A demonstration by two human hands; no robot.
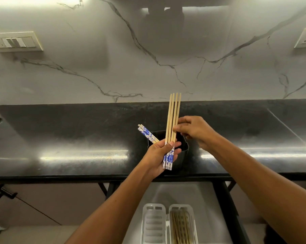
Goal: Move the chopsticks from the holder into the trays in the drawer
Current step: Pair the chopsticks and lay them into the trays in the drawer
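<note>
We take the holder (183, 152), the dark square container on the black counter (60, 138), as our landmark. To the left of it and a little above its rim, a few chopsticks (147, 134) with blue and white ends stick out slanted from behind our left hand (160, 155). This hand is closed around the blue patterned ends of a second bundle of chopsticks (172, 120), which stands almost upright just in front of the holder, its long axis pointing up toward the marble wall (148, 50). To the right of the holder, our right hand (194, 132) pinches the middle of this upright bundle with the fingertips (177, 129) together on the wood. We cannot see if any chopsticks remain inside the holder. Below the holder, nearer to us, the drawer (206, 199) is open with two trays: the left tray (154, 224) seems empty, the right tray (182, 224) already keeps some sticks. We judge that the next move goes downward to them, and the counter edge stands between.
</note>
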